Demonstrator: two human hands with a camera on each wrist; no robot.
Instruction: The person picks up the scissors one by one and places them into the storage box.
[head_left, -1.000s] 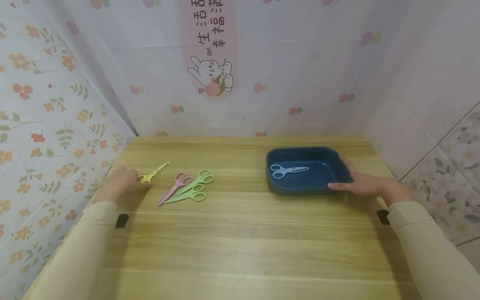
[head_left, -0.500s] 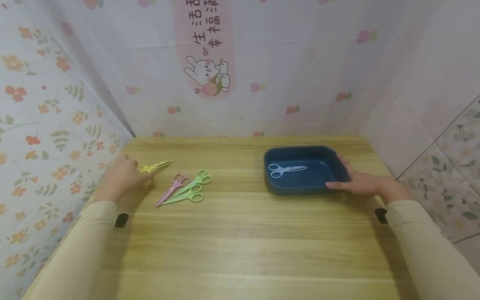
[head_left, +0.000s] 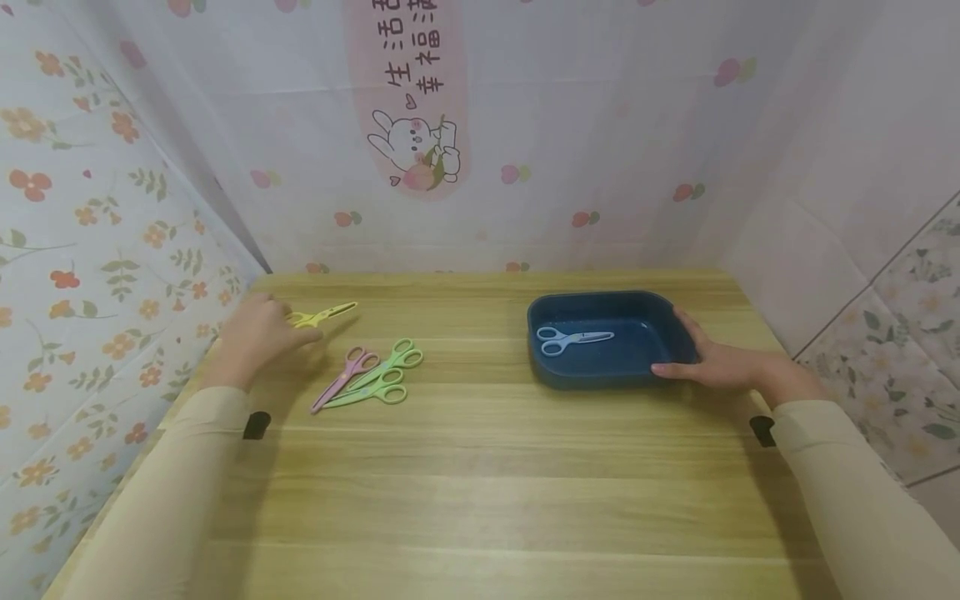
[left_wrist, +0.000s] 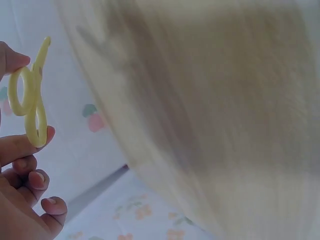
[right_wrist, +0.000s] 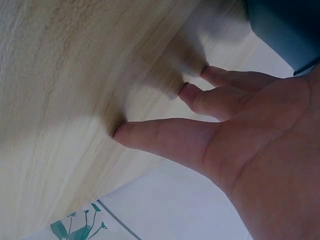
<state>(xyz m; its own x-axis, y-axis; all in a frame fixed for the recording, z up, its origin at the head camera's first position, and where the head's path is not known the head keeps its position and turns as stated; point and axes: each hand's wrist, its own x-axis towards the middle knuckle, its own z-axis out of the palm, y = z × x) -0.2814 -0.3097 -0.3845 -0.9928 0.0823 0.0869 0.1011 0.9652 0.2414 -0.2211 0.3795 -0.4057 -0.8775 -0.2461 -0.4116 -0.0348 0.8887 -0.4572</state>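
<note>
My left hand [head_left: 258, 333] pinches yellow scissors [head_left: 330, 312] by the handles between thumb and a finger, blades toward the right. The left wrist view shows the yellow scissors [left_wrist: 35, 95] raised off the table. Pink scissors [head_left: 341, 382] and two light green scissors [head_left: 382, 390] overlap on the table to their lower right. Blue scissors [head_left: 576, 338] lie inside a dark blue tray [head_left: 600, 382]. At its right end, my right hand [head_left: 716, 365] rests its thumb over the front rim. Its other fingers [right_wrist: 160, 135] are spread, with tips touching the table.
The wooden table [head_left: 480, 483] meets a printed curtain [head_left: 637, 125] at the back. A floral curtain [head_left: 112, 250] hangs along the left side, and another patterned covering [head_left: 892, 333] is on the right. Black pieces [head_left: 257, 425] show near both forearms.
My left hand has moved up and slightly right with the yellow scissors, lifting them off the table. My right hand and the tray have stayed in place; the view shifted slightly.
</note>
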